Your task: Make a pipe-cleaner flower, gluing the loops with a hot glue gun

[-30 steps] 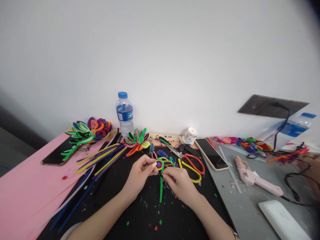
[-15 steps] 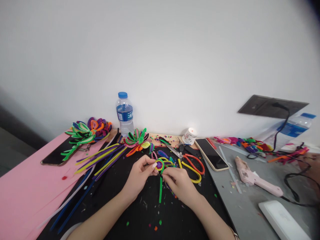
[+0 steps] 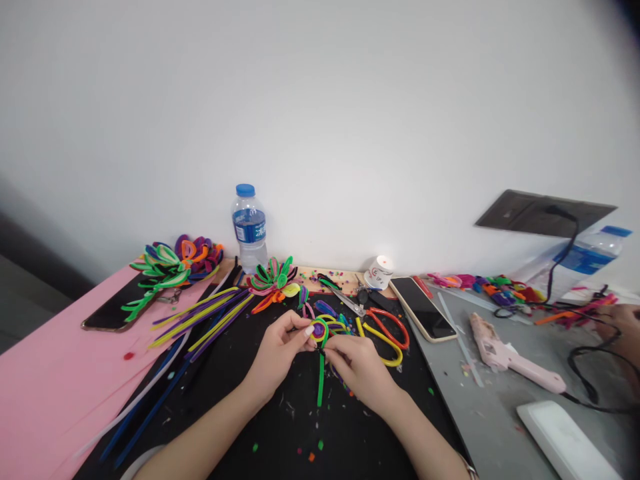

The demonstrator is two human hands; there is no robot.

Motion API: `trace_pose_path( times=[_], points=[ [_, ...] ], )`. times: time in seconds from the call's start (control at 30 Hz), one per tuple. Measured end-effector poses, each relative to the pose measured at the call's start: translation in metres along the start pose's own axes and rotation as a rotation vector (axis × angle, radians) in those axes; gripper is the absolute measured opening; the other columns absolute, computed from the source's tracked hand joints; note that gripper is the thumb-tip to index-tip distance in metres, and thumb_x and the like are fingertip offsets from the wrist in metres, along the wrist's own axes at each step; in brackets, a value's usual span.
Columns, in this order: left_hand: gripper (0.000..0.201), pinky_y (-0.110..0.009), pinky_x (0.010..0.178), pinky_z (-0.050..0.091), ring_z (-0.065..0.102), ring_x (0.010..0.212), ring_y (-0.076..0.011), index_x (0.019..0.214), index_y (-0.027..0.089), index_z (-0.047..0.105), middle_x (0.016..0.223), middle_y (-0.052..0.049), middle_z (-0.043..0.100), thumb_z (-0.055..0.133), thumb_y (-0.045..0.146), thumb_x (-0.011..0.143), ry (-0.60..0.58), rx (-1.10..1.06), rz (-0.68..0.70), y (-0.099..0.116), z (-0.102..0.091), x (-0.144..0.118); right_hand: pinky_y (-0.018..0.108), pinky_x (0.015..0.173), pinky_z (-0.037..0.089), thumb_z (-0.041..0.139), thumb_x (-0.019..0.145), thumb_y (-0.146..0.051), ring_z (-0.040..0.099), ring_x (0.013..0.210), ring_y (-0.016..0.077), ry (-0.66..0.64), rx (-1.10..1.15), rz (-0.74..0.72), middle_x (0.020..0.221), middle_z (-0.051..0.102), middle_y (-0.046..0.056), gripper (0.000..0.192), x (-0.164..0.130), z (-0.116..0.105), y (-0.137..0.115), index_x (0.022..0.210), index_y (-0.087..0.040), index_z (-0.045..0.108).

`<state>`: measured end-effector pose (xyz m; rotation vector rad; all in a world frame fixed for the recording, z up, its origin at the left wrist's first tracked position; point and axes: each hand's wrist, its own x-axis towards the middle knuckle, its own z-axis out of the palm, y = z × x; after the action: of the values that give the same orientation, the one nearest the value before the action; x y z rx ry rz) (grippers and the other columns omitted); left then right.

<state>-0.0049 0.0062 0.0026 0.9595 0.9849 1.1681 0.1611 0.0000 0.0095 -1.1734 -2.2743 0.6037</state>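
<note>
**Q:** White wall filled the upper frame; what lay on the black mat (image 3: 280, 433) at lower centre?

**A:** Both hands met over a small pipe-cleaner flower (image 3: 321, 329), just below the frame's middle. The left hand (image 3: 276, 353) pinched its yellow-and-purple coil between thumb and fingertips, apparently to steady it. The right hand (image 3: 361, 371) was closed about the top of the green stem (image 3: 320, 381), which hung down toward the mat.

**Q:** Why were the supplies so arranged?

**A:** Seemingly for reach: scissors (image 3: 377, 320) lay just right of the flower, loose pipe cleaners (image 3: 203, 319) fanned to the left, finished flowers (image 3: 175, 263) stood further left, and a water bottle (image 3: 249, 228) stood against the wall. A pink glue gun (image 3: 510, 355) rested at right beside a phone (image 3: 423, 308).

**Q:** What differed from half a second earlier?

**A:** Almost nothing; both grips were unchanged. Another person's hand (image 3: 625, 330) at the right edge had risen slightly.
</note>
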Motion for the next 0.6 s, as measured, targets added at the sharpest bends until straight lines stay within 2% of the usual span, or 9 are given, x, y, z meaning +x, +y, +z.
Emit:
trace_pose_path(
  times=[0.6],
  points=[
    [0.016,-0.028,0.066,0.051,0.057,0.06,-0.0112,0.073,0.016,0.055,0.067,0.003,0.058,0.066,0.028,0.071,-0.006,0.025,0.01,-0.0018,-0.0014,0.001,0.021,0.056,0.037,0.046,0.087,-0.014,0.054,0.059,0.0125,0.004,-0.017,-0.003,0.064,0.057,-0.002,0.019,0.0002,0.0001,-0.0006,0.071,-0.02,0.055]
  ],
)
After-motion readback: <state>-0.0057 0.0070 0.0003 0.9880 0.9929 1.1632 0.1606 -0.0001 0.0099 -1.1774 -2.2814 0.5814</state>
